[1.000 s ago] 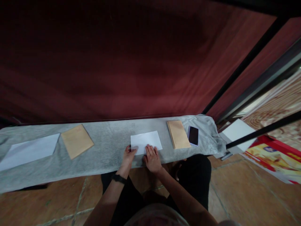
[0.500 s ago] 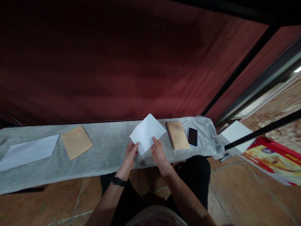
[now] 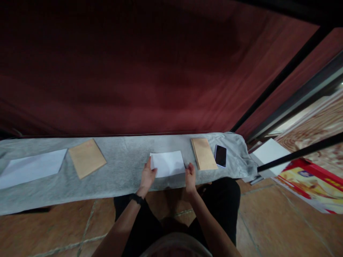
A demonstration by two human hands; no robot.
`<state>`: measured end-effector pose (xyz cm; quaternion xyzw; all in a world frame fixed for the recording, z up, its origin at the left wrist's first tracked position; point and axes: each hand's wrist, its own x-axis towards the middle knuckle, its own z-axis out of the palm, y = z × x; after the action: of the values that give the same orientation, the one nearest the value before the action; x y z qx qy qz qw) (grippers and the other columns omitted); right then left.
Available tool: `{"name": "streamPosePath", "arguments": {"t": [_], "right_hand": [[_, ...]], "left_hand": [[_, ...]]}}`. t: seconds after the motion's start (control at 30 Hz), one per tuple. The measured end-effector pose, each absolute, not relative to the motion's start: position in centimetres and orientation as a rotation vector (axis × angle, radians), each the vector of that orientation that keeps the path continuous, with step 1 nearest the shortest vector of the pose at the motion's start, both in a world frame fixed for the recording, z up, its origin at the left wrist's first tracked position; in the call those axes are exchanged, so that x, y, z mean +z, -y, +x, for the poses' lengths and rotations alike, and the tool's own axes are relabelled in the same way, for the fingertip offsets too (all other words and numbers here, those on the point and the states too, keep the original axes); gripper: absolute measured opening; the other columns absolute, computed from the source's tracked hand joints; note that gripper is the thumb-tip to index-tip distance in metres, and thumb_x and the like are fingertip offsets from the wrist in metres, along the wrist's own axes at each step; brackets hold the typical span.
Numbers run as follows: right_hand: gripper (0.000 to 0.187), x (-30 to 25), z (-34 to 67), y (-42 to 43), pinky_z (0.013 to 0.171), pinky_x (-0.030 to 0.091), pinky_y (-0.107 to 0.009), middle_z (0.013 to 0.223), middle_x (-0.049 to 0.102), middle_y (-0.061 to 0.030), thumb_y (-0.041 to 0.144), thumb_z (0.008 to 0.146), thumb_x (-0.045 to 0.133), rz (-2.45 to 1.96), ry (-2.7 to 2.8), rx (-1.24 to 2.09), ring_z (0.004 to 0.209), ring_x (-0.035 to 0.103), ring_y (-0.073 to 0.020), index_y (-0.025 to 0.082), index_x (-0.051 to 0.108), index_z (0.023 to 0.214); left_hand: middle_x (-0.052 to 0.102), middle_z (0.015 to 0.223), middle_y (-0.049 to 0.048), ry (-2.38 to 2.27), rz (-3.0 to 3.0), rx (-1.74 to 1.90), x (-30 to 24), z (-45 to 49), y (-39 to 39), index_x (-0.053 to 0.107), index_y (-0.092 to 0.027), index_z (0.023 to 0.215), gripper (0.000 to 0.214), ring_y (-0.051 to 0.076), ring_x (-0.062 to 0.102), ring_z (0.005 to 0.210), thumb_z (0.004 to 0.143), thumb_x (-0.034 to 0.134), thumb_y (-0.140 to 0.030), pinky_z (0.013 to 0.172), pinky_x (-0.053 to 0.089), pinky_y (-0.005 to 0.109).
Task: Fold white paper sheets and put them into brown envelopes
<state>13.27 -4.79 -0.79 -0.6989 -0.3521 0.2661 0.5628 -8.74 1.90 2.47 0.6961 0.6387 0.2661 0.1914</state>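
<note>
Dark red curtain (image 3: 134, 71) fills the background, hanging down behind a long low table (image 3: 120, 178) covered in grey cloth. Brown tiled floor (image 3: 53, 228) lies in front of the table.

The paper (image 3: 168, 163), white and seemingly folded, lies near the table's front edge, a little right of its middle. The left hand (image 3: 148, 175) grips the paper's left edge, thumb on top and fingers closed against it. The right hand (image 3: 190, 175) pinches the paper's lower right corner, fingers drawn together. Both hands sit low at the table's front edge with the paper stretched between them. A black watch (image 3: 137, 198) is strapped on the left wrist.

Just right of the paper lies a stack of brown envelopes (image 3: 204, 153), and beside that a phone (image 3: 220, 155) with a dark screen, face up. Well to the left lies a single brown envelope (image 3: 87, 158), turned at an angle, and beyond it a white sheet (image 3: 32, 167) near the table's far left end.

Past the table's right end a white board (image 3: 269, 151) rests on the floor, crossed by a black bar (image 3: 300, 152), with a red and yellow poster (image 3: 311, 182) beside it.
</note>
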Motion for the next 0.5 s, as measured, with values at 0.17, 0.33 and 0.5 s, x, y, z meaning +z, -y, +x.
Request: {"name": "streamPosePath", "arguments": {"t": [0.17, 0.33, 0.5], "right_hand": [[0.048, -0.2, 11.8, 4.9, 0.115, 0.037, -0.048, 0.153, 0.045, -0.0156, 0.033, 0.102, 0.035, -1.674, 1.473, 0.301, 0.143, 0.04, -0.0251, 0.016, 0.047, 0.146], [0.048, 0.2, 8.6, 3.8, 0.12, 0.03, -0.048, 0.154, 0.045, -0.0126, 0.03, 0.106, 0.031, -1.681, 2.004, 0.155, 0.147, 0.035, -0.0238, 0.016, 0.043, 0.151], [0.052, -0.4, 9.2, 3.6, 0.12, 0.028, -0.046, 0.156, 0.043, -0.0126, 0.039, 0.106, 0.038, -1.774, 2.08, 0.038, 0.146, 0.036, -0.0246, 0.014, 0.04, 0.152]], "left_hand": [[0.035, 0.159, 0.0198, -1.94, 2.265, 0.744, 2.5, -6.2, 0.1, 0.038, -0.014, 0.152, 0.059, 0.035, 0.04, 0.142, 0.095, 0.046, -0.028, 0.113, 0.038, 0.053], [0.035, 0.162, 0.0121, -1.683, 2.558, 0.397, 0.9, -3.8, 1.1, 0.037, -0.014, 0.153, 0.056, 0.026, 0.027, 0.151, 0.097, 0.03, -0.017, 0.122, 0.025, 0.049], [0.035, 0.161, 0.0133, -1.679, 2.614, 0.295, -0.2, -5.0, 1.2, 0.036, -0.009, 0.153, 0.056, 0.024, 0.025, 0.152, 0.098, 0.028, -0.02, 0.124, 0.023, 0.045]]}}
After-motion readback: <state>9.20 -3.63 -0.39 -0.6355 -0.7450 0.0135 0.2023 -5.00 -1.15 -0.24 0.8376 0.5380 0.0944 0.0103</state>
